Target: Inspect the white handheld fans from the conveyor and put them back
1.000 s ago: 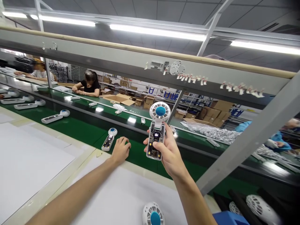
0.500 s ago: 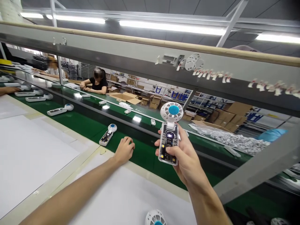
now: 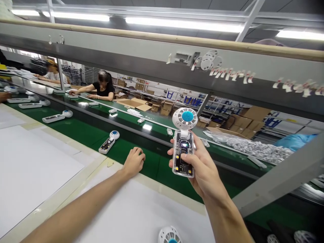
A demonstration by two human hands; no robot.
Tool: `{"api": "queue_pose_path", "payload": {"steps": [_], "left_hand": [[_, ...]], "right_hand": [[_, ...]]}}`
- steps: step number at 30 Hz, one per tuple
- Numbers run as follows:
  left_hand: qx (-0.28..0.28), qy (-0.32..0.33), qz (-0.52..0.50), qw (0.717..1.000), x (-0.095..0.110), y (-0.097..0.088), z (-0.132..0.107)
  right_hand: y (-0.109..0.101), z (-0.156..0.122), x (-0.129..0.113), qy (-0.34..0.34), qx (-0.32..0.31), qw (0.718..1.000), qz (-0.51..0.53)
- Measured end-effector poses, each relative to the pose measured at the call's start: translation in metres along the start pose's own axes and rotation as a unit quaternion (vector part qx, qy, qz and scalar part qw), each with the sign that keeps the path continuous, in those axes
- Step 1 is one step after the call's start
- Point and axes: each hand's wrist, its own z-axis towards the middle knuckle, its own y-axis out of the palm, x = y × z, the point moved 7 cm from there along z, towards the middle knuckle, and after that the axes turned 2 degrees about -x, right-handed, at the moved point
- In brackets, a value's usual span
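My right hand (image 3: 202, 163) grips a handheld fan (image 3: 183, 153) upright, its thumb pressed on the front of the clear body. The fan has a round white head with a blue centre, and a small lit display shows on the dark circuit board inside. Loosely curled, my left hand (image 3: 134, 162) rests at the near edge of the green conveyor belt (image 3: 86, 135); no object shows in it. Left of that hand, another handheld fan (image 3: 109, 142) lies on the belt. At the bottom edge, a further fan head (image 3: 169, 235) is partly cut off.
White paper (image 3: 37, 162) covers the near worktop. More fans (image 3: 54, 117) lie farther left on the belt. A slanted metal post (image 3: 275, 175) stands at right, and a shelf beam (image 3: 131, 55) crosses above. Beyond are a second belt, co-workers (image 3: 102, 89) and cardboard boxes (image 3: 134, 103).
Fans on the near belt have shifted left, while small parts on the far belt moved right. The held fan's display looks different. A co-worker opposite has stretched an arm out to the left.
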Motion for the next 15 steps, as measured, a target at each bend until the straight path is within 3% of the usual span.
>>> {"api": "queue_pose_path", "payload": {"steps": [13,15], "left_hand": [[-0.005,-0.003,-0.002,1.000,-0.0005,-0.0003,0.0004],[-0.005,-0.003,-0.003,1.000,-0.0005,-0.0002,0.0006]], "right_hand": [[-0.0042,0.0014,-0.0057,-0.054,0.007,0.998,0.021],[-0.0048,0.0018,-0.0037,-0.037,0.010,0.998,0.043]]}}
